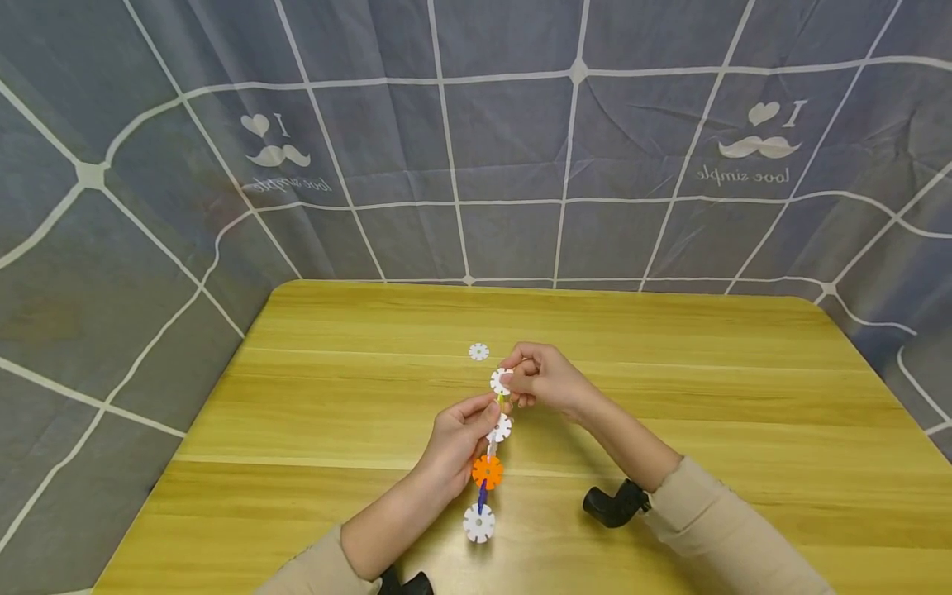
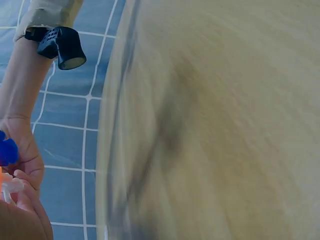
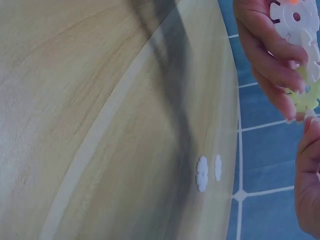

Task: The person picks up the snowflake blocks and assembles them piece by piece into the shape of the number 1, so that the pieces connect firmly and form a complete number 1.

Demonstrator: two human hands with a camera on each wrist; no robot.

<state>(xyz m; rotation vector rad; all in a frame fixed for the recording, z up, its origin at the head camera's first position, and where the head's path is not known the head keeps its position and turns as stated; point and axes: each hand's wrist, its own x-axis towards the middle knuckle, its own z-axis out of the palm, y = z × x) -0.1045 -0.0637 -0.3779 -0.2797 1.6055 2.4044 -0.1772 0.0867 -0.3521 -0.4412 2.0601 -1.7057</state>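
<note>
Both hands hold a chain of slotted snowflake discs above the table. My left hand pinches its upper middle, near a white disc and a yellow disc. Between thumb and fingers, my right hand holds the white disc at the chain's upper end, next to the yellow one. Below the left hand hang an orange disc, a dark blue disc seen edge-on from the head, and a white end disc. In the left wrist view, the left hand partly hides a whitish disc.
A loose white disc lies on the wooden table beyond the hands. The right wrist view shows two white discs there. Black wrist cameras jut from both sleeves. A grey-blue curtain borders the table's far edge.
</note>
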